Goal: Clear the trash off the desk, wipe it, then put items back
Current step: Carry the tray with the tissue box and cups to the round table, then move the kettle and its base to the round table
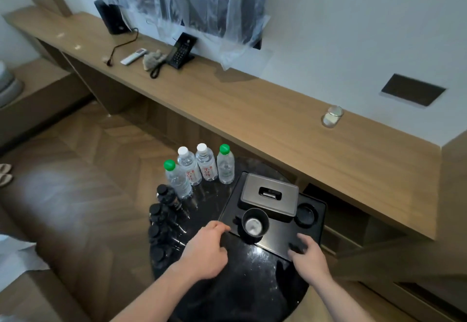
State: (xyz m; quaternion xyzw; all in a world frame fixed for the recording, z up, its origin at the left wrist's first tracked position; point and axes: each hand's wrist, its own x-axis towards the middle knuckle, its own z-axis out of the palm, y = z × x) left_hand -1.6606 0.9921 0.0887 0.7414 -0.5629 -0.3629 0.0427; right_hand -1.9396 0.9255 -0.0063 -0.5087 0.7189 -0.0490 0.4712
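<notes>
1. The person stands over a round black table (252, 271) just beside the desk (227, 99), which looks like a parking spot for things taken off the desk.
2. A black tray (310, 223) sits on the table, carrying a lidded box (267, 195), a black cup (254, 224) and a round dish (306, 214).
3. The left hand (204, 251) has its fingers curled at the tray's near left corner; the right hand (307, 253) has fingers curled over the near right edge. I can't tell how firm either hold is, but a two-handed grip suits lifting the loaded tray level.
4. Water bottles (202, 165) and dark bottles (164, 215) stand grouped on the table's left.
5. The desk in front lies mostly bare, bar a glass (331, 117); a phone (180, 52), remote (133, 56) and cloth (153, 58) sit far left. I judge the putting-back stage is starting.
</notes>
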